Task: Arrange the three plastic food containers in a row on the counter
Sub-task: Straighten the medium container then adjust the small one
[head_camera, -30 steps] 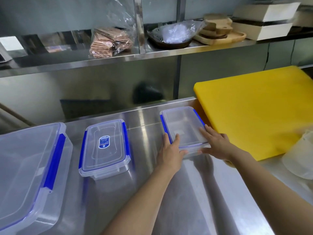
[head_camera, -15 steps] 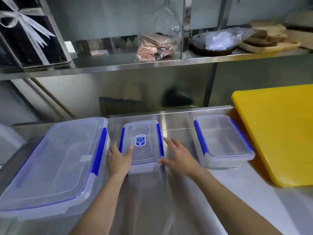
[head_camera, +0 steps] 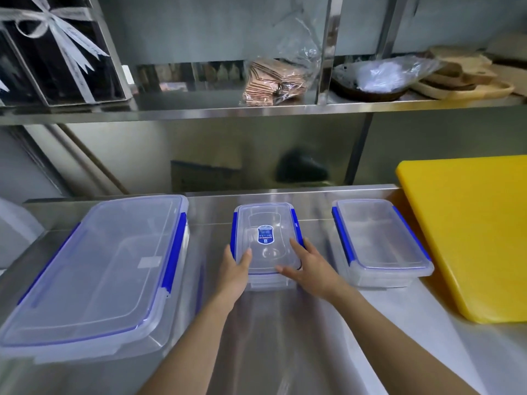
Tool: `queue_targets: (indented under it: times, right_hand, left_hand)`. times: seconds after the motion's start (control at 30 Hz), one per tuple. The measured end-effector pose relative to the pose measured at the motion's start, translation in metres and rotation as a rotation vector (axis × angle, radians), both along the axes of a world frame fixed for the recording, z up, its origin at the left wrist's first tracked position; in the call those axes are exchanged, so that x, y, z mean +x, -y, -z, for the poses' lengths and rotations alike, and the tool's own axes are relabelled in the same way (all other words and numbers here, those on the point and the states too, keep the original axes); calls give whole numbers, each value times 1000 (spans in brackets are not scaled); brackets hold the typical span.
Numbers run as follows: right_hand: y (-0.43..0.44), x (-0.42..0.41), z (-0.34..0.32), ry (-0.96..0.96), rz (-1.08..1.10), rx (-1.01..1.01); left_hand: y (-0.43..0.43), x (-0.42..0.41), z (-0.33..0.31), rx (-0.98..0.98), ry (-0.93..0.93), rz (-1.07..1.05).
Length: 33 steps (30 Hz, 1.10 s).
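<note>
A large container (head_camera: 94, 269), a long rectangle of cloudy clear plastic with rounded corners and blue latch strips down its long sides, is sitting on the brushed steel counter (head_camera: 285, 337) at about nine o'clock from the hands. Just to its right, with a strip of bare steel between them, the middle container (head_camera: 266, 238) is standing at twelve o'clock; it is smaller, glossy and clear, with blue side clips and a blue oval label on its smooth lid. The left hand (head_camera: 233, 276) is pressing against this box's near left corner, thumb lying on the lid and fingers wrapped down the side. The right hand (head_camera: 309, 269) is lying on the near right corner, fingers spread flat over the lid and the blue clip, so both hands are clasping the middle container between them. At two o'clock, apart from it, the right container (head_camera: 380, 240) is resting, a shallow clear box with blue latches. Beyond that, at three o'clock, a thick yellow cutting board (head_camera: 470, 232) with a matte, smooth face is lying on the counter, close beside the right container.
</note>
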State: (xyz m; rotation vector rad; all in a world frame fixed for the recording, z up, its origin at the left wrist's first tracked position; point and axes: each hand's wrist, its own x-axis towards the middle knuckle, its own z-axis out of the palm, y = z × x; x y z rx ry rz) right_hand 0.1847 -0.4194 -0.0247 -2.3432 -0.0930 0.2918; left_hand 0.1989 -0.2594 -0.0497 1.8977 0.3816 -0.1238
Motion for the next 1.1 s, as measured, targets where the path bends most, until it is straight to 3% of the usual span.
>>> queue_targets:
  times: [0.1, 0.2, 0.3, 0.43, 0.53, 0.63, 0.73, 1.1]
  right_hand:
    - [-1, 1, 1, -5, 4, -150]
    - [-13, 0, -5, 121, 72, -239]
    - [-39, -5, -19, 236, 33, -154]
    - [-95, -20, -33, 114, -255, 13]
    - [-167, -40, -38, -21, -471, 23]
    - [-178, -41, -25, -70, -485, 56]
    - [-182, -42, -7, -78, -469, 30]
    - [-209, -57, -14, -2, -438, -116]
  left_hand:
    - [-3, 0, -3, 96, -15, 26]
    - [-9, -5, -19, 257, 43, 49]
    - [-25, -6, -48, 457, 242, 14]
    - [-85, -11, -85, 680, 416, -79]
    - [-178, -32, -85, 863, 285, -184]
    - [-201, -39, -69, 977, 26, -77]
    - [-203, -47, -56, 969, -129, 0]
    - [-226, -58, -38, 1022, -90, 14]
